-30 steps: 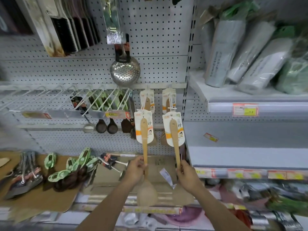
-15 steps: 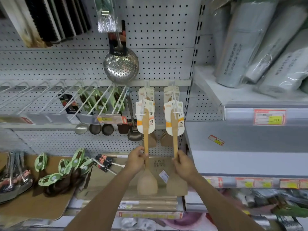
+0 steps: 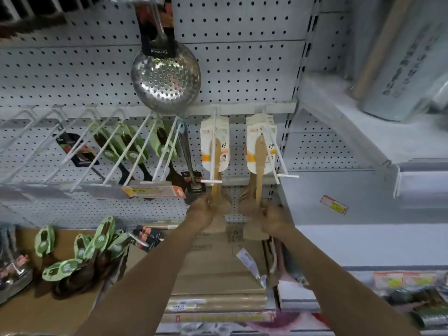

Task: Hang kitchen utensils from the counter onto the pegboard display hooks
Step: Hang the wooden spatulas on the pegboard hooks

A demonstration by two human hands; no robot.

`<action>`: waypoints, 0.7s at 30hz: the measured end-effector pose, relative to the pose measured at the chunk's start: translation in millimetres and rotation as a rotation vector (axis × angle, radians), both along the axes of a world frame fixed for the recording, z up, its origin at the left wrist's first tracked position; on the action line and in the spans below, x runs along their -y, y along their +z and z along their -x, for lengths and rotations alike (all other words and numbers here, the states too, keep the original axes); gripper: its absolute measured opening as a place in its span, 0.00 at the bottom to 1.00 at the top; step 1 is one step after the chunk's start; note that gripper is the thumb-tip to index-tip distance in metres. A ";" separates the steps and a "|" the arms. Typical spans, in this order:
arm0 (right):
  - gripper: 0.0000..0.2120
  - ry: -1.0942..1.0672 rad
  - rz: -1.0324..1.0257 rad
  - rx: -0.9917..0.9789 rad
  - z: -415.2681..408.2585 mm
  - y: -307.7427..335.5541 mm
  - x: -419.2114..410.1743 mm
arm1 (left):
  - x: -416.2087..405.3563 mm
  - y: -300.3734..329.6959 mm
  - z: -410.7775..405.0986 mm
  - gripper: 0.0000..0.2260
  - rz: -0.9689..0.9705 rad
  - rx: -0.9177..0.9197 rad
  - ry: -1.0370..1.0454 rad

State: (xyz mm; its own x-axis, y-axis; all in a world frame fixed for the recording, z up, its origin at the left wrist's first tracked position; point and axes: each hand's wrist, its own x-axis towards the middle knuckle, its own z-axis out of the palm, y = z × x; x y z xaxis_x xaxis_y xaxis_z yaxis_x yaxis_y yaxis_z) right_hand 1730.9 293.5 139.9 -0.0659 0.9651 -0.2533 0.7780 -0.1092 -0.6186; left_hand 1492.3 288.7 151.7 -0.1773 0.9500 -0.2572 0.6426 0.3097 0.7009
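- Left hand [image 3: 202, 210]: fingers curled round the lower handle of the left wooden spatula [image 3: 215, 166], which stands upright with its carded top threaded on the left hook [image 3: 212, 151]; its broad blade [image 3: 215, 226] shows below the hand
- Right hand [image 3: 274, 217]: fingers wrapped round the lower handle of the right wooden spatula [image 3: 260, 166], likewise upright, its white-and-orange card lying against more cards of the same kind on the right hook [image 3: 276, 156]; its blade shows just below the fist
- Pegboard [image 3: 242, 57]: white perforated panel behind both hooks; the two hooks sit side by side under a horizontal rail
- Steel skimmer [image 3: 166, 81]: hangs above and to the left of the spatulas, perforated bowl downward
- Row of white wire hooks [image 3: 116, 151]: left of the spatulas, several carrying dark utensils on green cards, with price strips at their tips
- Counter [image 3: 48, 309]: brown surface at lower left bearing a loose heap of green-carded utensils [image 3: 80, 260]
- Cardboard box [image 3: 218, 267]: lies flat below the forearms
- Shelf [image 3: 363, 132]: on the right, holding wrapped packages, blurred
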 end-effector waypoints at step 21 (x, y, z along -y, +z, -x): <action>0.11 0.836 -0.407 0.142 208.3 114.6 163.5 | 267.7 108.7 163.3 0.13 -0.100 -0.614 0.102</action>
